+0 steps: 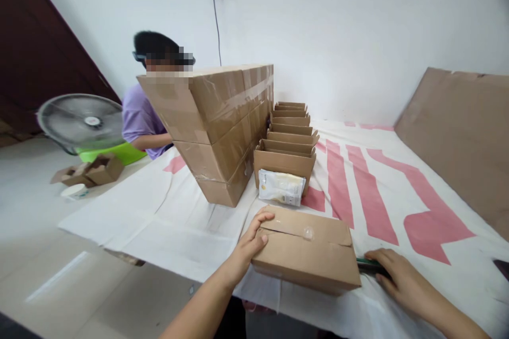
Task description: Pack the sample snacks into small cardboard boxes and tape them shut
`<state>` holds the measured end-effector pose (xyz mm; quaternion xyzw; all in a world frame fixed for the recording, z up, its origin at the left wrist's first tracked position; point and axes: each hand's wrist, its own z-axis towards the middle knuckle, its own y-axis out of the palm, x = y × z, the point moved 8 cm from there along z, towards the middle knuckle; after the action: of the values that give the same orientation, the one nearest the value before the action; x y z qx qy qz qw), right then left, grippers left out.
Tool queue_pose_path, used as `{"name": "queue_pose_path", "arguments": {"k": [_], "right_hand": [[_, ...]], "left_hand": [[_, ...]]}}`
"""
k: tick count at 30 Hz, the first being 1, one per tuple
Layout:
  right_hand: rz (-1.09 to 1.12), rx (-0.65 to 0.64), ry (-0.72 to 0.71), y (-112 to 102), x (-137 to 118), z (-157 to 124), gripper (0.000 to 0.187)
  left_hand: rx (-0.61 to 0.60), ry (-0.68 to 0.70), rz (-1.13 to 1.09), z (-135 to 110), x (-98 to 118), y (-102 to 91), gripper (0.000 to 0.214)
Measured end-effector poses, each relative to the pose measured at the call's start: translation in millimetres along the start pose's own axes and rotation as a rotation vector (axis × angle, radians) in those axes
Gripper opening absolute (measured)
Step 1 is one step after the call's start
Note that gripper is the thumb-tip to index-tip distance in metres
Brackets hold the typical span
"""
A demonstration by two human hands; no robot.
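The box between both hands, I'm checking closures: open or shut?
Shut: the box has flat top flaps, with a round sticker at their seam.

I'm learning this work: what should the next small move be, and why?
I'd probably lift the dark object at the right hand, since that hand is on it and the left hand rests on the closed box, ready to steady it.

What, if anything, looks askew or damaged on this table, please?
The box touched by the left hand shows a slight gap along its top seam, so its flap looks not quite flush despite the round sticker. Nothing looks spilled.
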<state>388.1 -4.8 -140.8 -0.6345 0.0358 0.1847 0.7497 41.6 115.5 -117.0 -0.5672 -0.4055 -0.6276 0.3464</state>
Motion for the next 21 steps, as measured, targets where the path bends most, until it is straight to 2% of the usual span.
{"name": "queue_pose_path", "arguments": {"k": [3, 5, 6, 8, 11, 14, 16, 21], "right_hand": [[-0.020, 0.191, -0.038, -35.0, -24.5, 24.0, 0.024], [0.015, 0.343, -0.083, -60.6, -52.1, 38.9, 0.021], [0.052, 0.376, -0.112, -69.5, -68.4, 46.5, 0.019], [0.149, 0.346, -0.144, -78.1, -101.1, 63.1, 0.016], [0.259, 0.230, -0.158, -77.1, -142.7, 87.5, 0.015], [0.272, 0.126, -0.176, -66.0, -167.3, 107.0, 0.013], [0.253, 0.098, -0.178, -58.1, -172.4, 115.3, 0.007], [0.313, 0.145, -0.167, -51.5, -166.0, 117.3, 0.017]], "left_hand": [[0.002, -0.008, -0.024, 0.0, -0.9, 0.6, 0.053], [0.001, -0.015, -0.040, 0.1, -2.4, 0.5, 0.053], [0.001, -0.018, -0.045, 0.2, -3.0, 0.3, 0.053], [0.001, -0.019, -0.046, 0.1, -3.6, -0.3, 0.053], [-0.003, -0.008, -0.033, -0.4, -2.0, -0.5, 0.052], [-0.006, 0.002, -0.008, -1.1, 0.2, -0.6, 0.051], [-0.006, 0.007, 0.011, -1.1, 0.6, -1.1, 0.051], [-0.023, 0.017, 0.040, 1.7, -5.2, -3.1, 0.053]]}}
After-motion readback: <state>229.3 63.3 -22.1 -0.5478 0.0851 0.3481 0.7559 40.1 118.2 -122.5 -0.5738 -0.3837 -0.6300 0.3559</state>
